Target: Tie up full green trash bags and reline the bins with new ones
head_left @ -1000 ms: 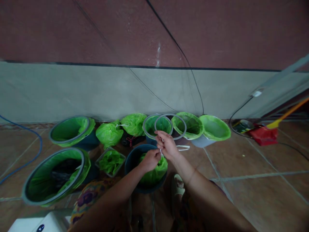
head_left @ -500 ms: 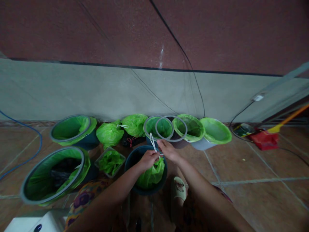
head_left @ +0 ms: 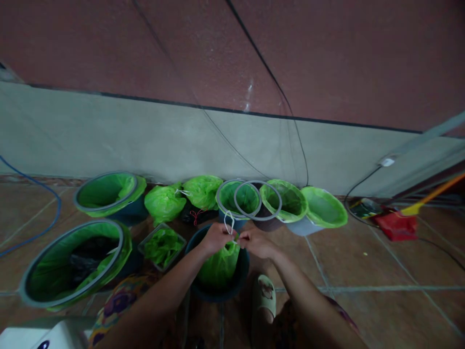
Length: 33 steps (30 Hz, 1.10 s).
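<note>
A green garbage bag (head_left: 217,269) sits inside a dark blue bucket (head_left: 242,276) between my feet, its neck gathered upward. Over that neck, my left hand (head_left: 217,236) is closed on the bag's white drawstring (head_left: 228,220), which stands up in a loop. Close against it on the right, my right hand (head_left: 256,242) pinches the drawstring at the bag's neck, fingers curled. The exact spot between the fingertips is partly hidden. Just left of the bucket lies a clear square container (head_left: 159,267) with loose green bags (head_left: 163,246) in it.
Two tied green bags (head_left: 165,202) lie by the wall. Lined bins (head_left: 74,189) stand at left, and more lined bins (head_left: 312,228) at right, with a grey ring (head_left: 279,194) resting across two. A red dustpan (head_left: 397,225) and blue hose (head_left: 58,213) lie on the floor.
My right hand has gone from straighter, extended fingers to a curled pinch at the bag's neck. The drawstring loop is lower and rounder. The camera view has tilted slightly.
</note>
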{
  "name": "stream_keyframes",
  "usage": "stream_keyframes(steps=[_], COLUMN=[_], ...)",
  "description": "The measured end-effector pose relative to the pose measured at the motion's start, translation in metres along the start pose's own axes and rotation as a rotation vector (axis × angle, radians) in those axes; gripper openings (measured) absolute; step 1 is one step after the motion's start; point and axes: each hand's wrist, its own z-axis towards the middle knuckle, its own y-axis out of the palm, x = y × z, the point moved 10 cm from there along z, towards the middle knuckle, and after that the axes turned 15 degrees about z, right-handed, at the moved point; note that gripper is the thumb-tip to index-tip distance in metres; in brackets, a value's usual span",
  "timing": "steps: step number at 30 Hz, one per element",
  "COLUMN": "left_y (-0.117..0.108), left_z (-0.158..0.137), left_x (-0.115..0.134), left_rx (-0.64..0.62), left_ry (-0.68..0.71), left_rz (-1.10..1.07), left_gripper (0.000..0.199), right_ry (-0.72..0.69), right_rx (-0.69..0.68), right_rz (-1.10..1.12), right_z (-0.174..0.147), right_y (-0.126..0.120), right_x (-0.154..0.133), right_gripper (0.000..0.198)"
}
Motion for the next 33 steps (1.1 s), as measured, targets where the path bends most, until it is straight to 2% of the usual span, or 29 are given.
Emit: stream_keyframes(steps=[2,4,7,9,12,16,19,23,25,28,31,33], left_y=[-0.001,-0.002,-0.003,-0.004,-0.005,-0.004,-0.009,-0.019,-0.024,-0.031,-0.032,-0.03], left_z=[-0.003,-0.01,-0.02,-0.026,-0.034,-0.041,-0.044,-0.043,-0.041,-0.036,-0.03,-0.026], left_x=[0.019,0.039,0.059,0.067,0.073,0.077,0.079,0.076,0.073,0.068,0.06,0.055], left_rx=[-0.022,0.004,0.061,0.097,0.174,0.266,0.316,0.361,0.37,0.368,0.324,0.283], left_ry=[0.155,0.299,0.437,0.496,0.564,0.618,0.618,0.542,0.494,0.419,0.356,0.322], left_rz=[0.291,0.533,0.708,0.762,0.847,0.876,0.782,0.703,0.694,0.666,0.64,0.633], left_gripper=[0.01,0.011,0.015,0.018,0.017,0.02,0.022,0.027,0.028,0.027,0.025,0.023], right_ry=[-0.062,-0.139,-0.186,-0.156,-0.071,0.037,0.069,0.055,0.058,0.029,-0.043,-0.078], right_rx=[0.154,0.243,0.102,-0.007,-0.026,-0.044,-0.091,-0.102,-0.043,0.132,0.301,0.34], right_rz=[0.047,0.228,0.5,0.557,0.584,0.626,0.657,0.656,0.612,0.547,0.479,0.451], right_z=[0.004,0.008,0.014,0.013,0.011,0.01,0.007,0.004,0.005,0.009,0.013,0.015], right_y=[-0.014,-0.02,-0.001,0.013,0.018,0.017,0.019,0.019,0.015,0.0,-0.017,-0.022], right_x=[-0.003,-0.006,-0.012,-0.012,-0.003,0.007,0.003,-0.007,-0.005,-0.001,-0.002,-0.005], right_gripper=[0.019,0.02,0.021,0.016,0.012,0.018,0.019,0.021,0.02,0.02,0.018,0.017])
